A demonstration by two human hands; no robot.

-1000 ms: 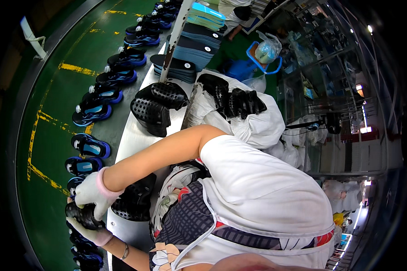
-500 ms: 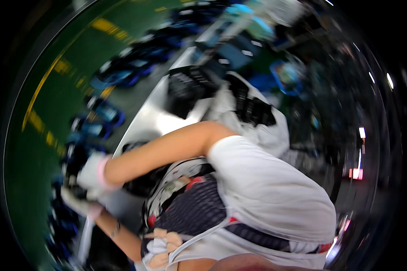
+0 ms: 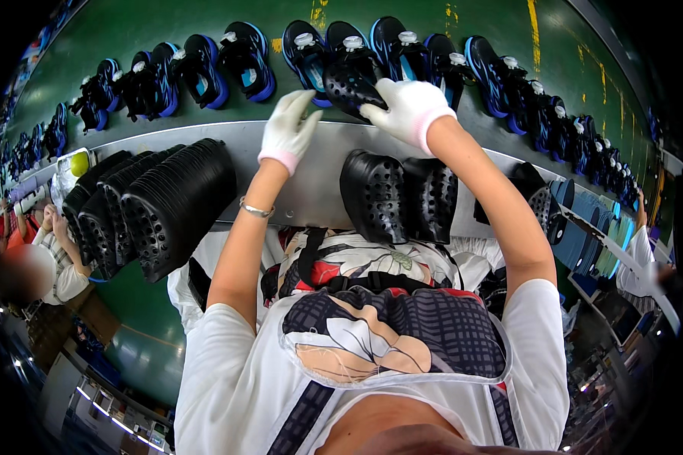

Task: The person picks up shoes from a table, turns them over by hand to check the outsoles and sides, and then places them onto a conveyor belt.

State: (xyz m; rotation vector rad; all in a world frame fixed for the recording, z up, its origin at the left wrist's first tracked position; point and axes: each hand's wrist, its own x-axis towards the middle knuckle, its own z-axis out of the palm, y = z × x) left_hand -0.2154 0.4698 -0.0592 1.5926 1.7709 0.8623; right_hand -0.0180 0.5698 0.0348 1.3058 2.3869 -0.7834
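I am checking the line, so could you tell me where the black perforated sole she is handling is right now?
In the head view it is at top centre: the black perforated sole is under the right hand, over the row of blue-and-black shoes.

1. The right hand (image 3: 411, 106), gloved white, grips a black perforated sole (image 3: 351, 85) at its edge.
2. The left hand (image 3: 287, 129), also gloved, hovers spread just beside the sole, fingers (image 3: 300, 102) apart.
3. Beyond the fingers runs a row of shoes (image 3: 311, 49) on a green belt (image 3: 167, 30).
4. Nearer than the fingers, soles are stacked (image 3: 167, 205) on the table (image 3: 311, 182).
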